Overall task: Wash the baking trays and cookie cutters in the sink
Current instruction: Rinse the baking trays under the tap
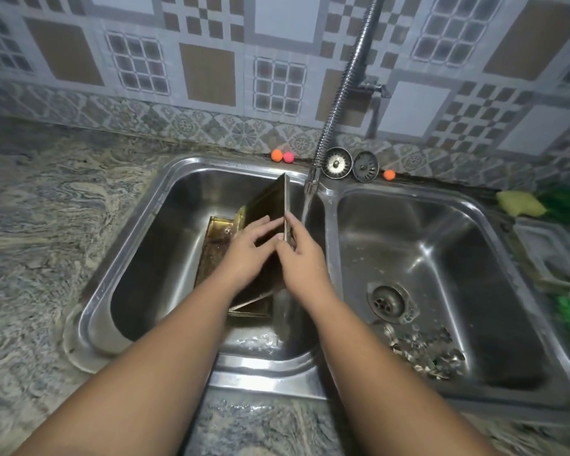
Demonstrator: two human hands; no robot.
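Note:
A dark, gold-edged baking tray (268,202) stands on edge in the left sink basin (139,258). My right hand (301,255) grips its right rim. My left hand (247,251) lies flat against its inner face with fingers spread. Another gold tray (216,240) lies flat on the basin floor beneath it. Water runs from the flexible tap (311,182) just right of the upright tray. A heap of metal cookie cutters (422,350) lies in the right basin (507,291) near the front.
Two sink strainers (349,164) lean on the back ledge, with small orange and pink balls (282,156) beside them. A yellow sponge (519,204) and green items sit at the right edge. The open drain (387,302) is in the right basin. Granite counter surrounds the sink.

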